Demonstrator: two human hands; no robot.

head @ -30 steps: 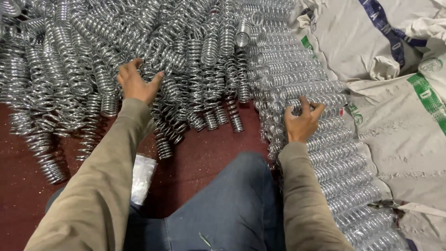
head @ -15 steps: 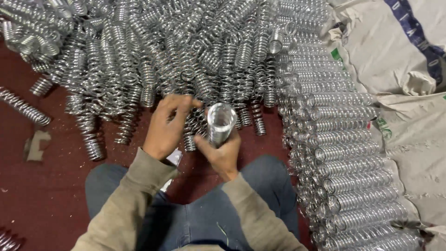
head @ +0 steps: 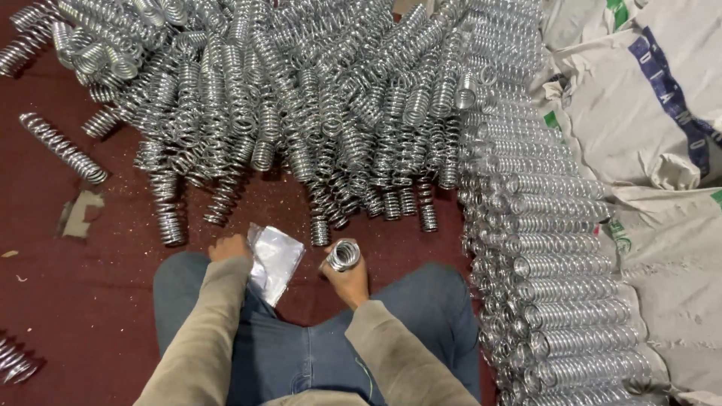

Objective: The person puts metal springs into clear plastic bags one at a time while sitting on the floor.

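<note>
The person sits on the dark red floor [head: 113, 301], legs in blue trousers [head: 301, 353] spread. The right hand [head: 347, 274] is wrapped around a shiny steel coil spring [head: 343, 256], held upright so its open end faces the camera, just below the centre of the view. The left hand [head: 229, 248], at about eight o'clock from that spring, rests its fingers on a stack of clear plastic bags [head: 274, 259] lying on the floor by the knee; whether it pinches them cannot be told. At twelve o'clock spreads a loose heap of bare steel springs [head: 301, 113]. At three o'clock lie neat rows of springs wrapped in clear plastic [head: 549, 271]. Beyond them, at two o'clock, slump off-white woven sacks [head: 639, 128] bearing green and dark blue printed bands.
</note>
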